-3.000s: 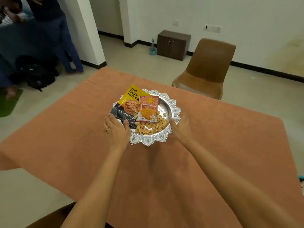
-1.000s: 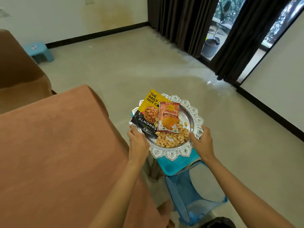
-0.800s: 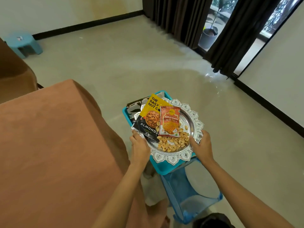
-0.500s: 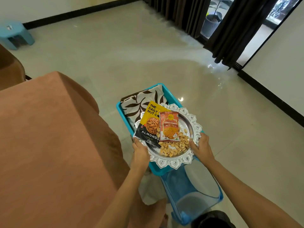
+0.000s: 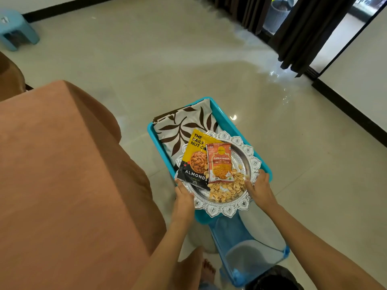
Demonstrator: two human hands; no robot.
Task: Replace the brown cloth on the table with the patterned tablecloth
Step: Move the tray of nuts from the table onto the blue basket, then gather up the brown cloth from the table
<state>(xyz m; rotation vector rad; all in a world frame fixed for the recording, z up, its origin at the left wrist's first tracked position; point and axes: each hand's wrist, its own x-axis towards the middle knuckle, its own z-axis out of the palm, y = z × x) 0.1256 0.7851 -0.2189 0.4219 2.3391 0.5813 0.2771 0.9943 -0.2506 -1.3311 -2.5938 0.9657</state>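
The brown cloth [image 5: 62, 174] covers the table on the left, its corner draping down. To its right a teal tray [image 5: 222, 116] holds the folded patterned tablecloth [image 5: 184, 126], white with dark brown leaves. I hold an ornate silver plate [image 5: 228, 208] over the near end of that tray. My left hand [image 5: 184, 199] grips its left rim and my right hand [image 5: 259, 189] its right rim. On the plate lie a yellow-and-black almonds packet [image 5: 194, 160], an orange snack packet [image 5: 221, 162] and loose nuts [image 5: 226, 189]. The plate hides part of the tablecloth.
A clear blue plastic bin [image 5: 247, 254] stands under the tray by my foot [image 5: 207, 271]. A small blue stool [image 5: 16, 30] sits far left on the tiled floor. Dark curtains [image 5: 303, 28] hang at the back right. A brown chair [image 5: 8, 76] edges in at left.
I lifted the silver plate off the table, turned right and lowered it over the teal tray. The patterned tablecloth has come into view beneath it.
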